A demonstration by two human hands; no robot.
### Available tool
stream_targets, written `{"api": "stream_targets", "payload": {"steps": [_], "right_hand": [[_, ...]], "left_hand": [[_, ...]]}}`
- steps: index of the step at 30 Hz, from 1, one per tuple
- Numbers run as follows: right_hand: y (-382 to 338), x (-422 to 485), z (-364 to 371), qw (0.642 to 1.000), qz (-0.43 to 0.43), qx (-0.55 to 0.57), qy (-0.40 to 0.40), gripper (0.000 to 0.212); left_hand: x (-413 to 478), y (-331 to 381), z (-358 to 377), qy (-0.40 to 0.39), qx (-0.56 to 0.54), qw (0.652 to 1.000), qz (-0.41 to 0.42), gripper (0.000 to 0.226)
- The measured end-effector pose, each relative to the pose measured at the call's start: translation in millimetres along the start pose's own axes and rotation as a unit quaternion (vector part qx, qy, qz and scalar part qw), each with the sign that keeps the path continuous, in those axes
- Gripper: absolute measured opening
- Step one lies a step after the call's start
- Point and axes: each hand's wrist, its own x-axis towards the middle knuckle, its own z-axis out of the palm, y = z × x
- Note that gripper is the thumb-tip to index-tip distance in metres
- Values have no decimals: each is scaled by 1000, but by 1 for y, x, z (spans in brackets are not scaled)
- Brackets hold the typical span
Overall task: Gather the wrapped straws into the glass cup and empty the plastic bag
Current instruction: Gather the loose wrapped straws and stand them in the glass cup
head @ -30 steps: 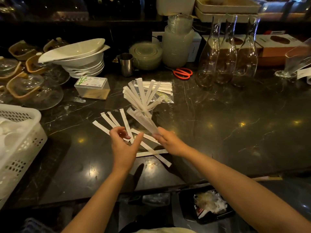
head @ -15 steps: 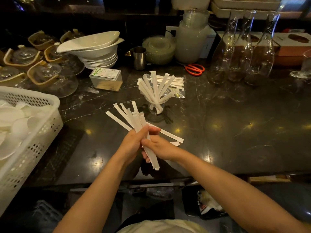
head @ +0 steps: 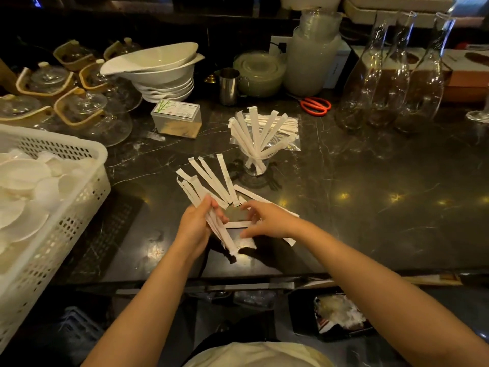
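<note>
The left hand (head: 194,229) grips a bundle of white paper-wrapped straws (head: 211,221); the right hand (head: 267,221), fingers spread and empty, reaches for loose ones on the dark marble counter (head: 370,207). The step in hand looks to be collecting, and next the bundle needs dropping into the clear glass cup (head: 255,165), which stands beyond the hands in front of the clear plastic bag (head: 291,133).

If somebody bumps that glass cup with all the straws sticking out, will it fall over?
Probably easily. The glass cup looks small and narrow at its foot, while the wrapped straws in it fan out wide and tall above the rim, so it seems top-heavy. It stands on smooth polished counter, so it might slide first. Being glass, it could break.
</note>
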Motion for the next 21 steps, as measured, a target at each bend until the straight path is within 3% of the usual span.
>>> {"api": "stream_targets", "payload": {"steps": [4, 7, 13, 17, 21], "right_hand": [[13, 7, -9, 972, 71, -198, 108, 99], [22, 14, -6, 963, 116, -215, 113, 103], [24, 19, -6, 962, 124, -218, 108, 65], [24, 14, -8, 947, 92, -293, 96, 37], [17, 10, -5, 938, 98, -324, 79, 29]], "left_hand": [[0, -6, -5, 37, -48, 998, 4, 39], [-1, -10, -9, 53, -56, 997, 7, 40], [3, -15, -13, 51, -44, 998, -2, 39], [3, -16, -12, 43, -48, 998, -9, 39], [2, -18, -9, 38, -54, 998, -19, 38]]}}
